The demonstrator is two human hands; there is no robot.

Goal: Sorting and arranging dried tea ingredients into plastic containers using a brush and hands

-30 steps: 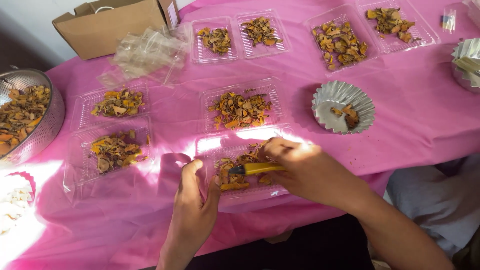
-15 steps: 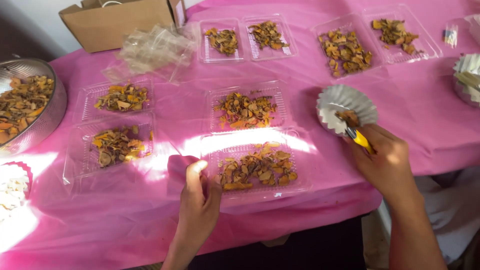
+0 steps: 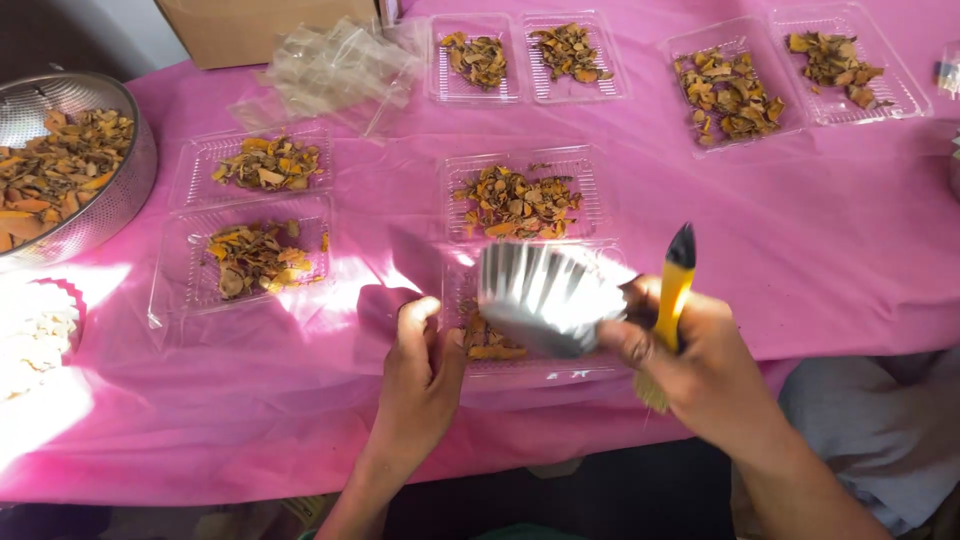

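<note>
The right hand point(image 3: 700, 365) is closed around two things at once: a brush with a yellow handle point(image 3: 672, 295), its black-tipped end pointing up and away from the person and its pale bristles sticking out below the palm, and a fluted silver foil cup point(image 3: 548, 295), pinched at its rim between thumb and fingers. The cup is tipped on its side, base turned toward the camera, mouth facing away and down, directly above the clear plastic tray point(image 3: 500, 350) that lies just left of this hand. So the tray sits under and slightly to the left of the cup, and the brush's long axis runs nearly upright, leaning a little to the right. The left hand point(image 3: 420, 375) rests curled on the tray's near left corner, thumb up against the rim, fingers loosely together, steadying it rather than gripping anything free; it is the nearer hand to the tray, touching it. Inside the tray are dry, curled orange-brown chips, rough and flaky. Beyond the left hand lie more ribbed clear trays point(image 3: 240, 265) with the same chips, thin and glossy, on a smooth pink cloth over the desk point(image 3: 820, 250). Far off to the left stands a perforated metal bowl point(image 3: 95, 200) heaped with chips.
</note>
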